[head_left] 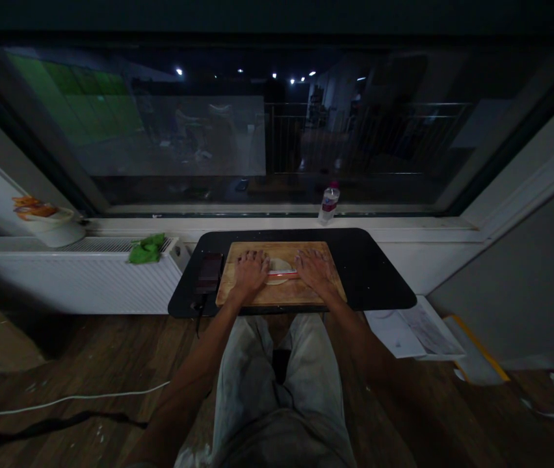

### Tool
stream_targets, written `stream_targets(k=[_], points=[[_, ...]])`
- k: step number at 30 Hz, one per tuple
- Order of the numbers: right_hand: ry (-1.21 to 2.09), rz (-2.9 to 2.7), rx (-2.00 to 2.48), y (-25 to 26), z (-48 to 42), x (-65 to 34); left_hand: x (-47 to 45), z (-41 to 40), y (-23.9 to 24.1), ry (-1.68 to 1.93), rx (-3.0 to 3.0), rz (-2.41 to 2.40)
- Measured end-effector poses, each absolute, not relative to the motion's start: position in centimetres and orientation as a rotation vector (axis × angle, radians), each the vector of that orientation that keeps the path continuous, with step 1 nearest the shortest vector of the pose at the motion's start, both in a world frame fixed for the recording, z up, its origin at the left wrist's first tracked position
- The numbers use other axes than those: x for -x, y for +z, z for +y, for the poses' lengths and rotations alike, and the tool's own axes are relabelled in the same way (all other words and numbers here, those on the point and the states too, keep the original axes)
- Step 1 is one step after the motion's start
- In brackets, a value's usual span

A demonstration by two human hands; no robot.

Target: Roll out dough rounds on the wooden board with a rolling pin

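Note:
A wooden cutting board (pixel 281 298) lies on a small black table. On it is a flat, pale round of what looks like dough (pixel 281 264). A thin red-and-white rod (pixel 284 275) runs crosswise over the round. My left hand (pixel 251 272) rests palm down at the rod's left end, fingers stretched forward. Over the right end lies my right hand (pixel 315 268), also palm down with its fingers extended. Both palms hide the ends of the rod, and neither hand's fingers are seen wrapped around it.
A dark flat device (pixel 209 270) with a cable sits left of the board on the black table (pixel 379 279). On the windowsill stands a water bottle (pixel 328 204). A green cloth (pixel 147 248) and a white tub (pixel 55 227) are on the radiator. A white box (pixel 418 331) lies low at right.

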State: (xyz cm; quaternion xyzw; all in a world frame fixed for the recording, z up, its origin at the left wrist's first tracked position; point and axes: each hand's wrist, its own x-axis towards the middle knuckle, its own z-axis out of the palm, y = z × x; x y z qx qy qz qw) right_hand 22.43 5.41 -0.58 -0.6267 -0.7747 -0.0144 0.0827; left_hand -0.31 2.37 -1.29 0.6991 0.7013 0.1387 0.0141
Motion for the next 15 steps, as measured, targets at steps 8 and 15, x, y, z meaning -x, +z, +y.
stream_targets(k=[8, 15], points=[[0.09, -2.355, 1.901, -1.5, 7.0, -22.4, 0.5, 3.4, -1.2, 0.408, -2.16, 2.193], [0.101, -2.287, 1.957, -1.2, 7.4, -22.2, 0.4, 4.2, -1.0, 0.37, -2.183, 2.208]])
